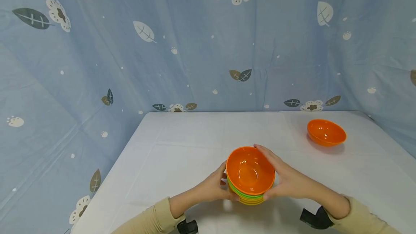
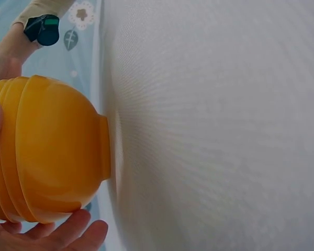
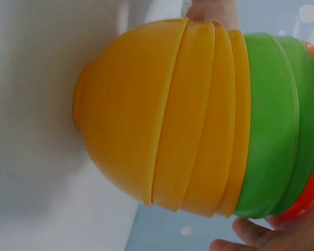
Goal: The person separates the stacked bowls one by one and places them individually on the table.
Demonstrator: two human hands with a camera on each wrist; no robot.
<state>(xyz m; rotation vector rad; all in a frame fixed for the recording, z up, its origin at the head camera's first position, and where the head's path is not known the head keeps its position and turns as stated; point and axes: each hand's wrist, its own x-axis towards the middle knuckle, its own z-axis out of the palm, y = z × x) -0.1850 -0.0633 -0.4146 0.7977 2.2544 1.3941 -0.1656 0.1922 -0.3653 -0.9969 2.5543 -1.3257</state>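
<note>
A nested stack of bowls stands upright between my two hands, its foot right at the white cloth. Several yellow bowls (image 3: 141, 110) form the lower part, green bowls (image 3: 269, 125) sit above them, and an orange bowl (image 1: 250, 172) is on top, its inside facing up. My left hand (image 1: 214, 187) grips the stack from the left around the yellow bowls, thumb in front and fingers behind. From the right, my right hand (image 1: 286, 178) holds the upper part, with fingers along the orange rim and the thumb lower at the front.
Another orange bowl (image 1: 326, 133) sits apart at the back right of the white-covered table (image 1: 182, 143). A blue curtain (image 1: 195, 46) printed with leaves and flowers hangs behind the table and along its sides. Dark wrist cameras (image 1: 316, 219) are strapped on both forearms.
</note>
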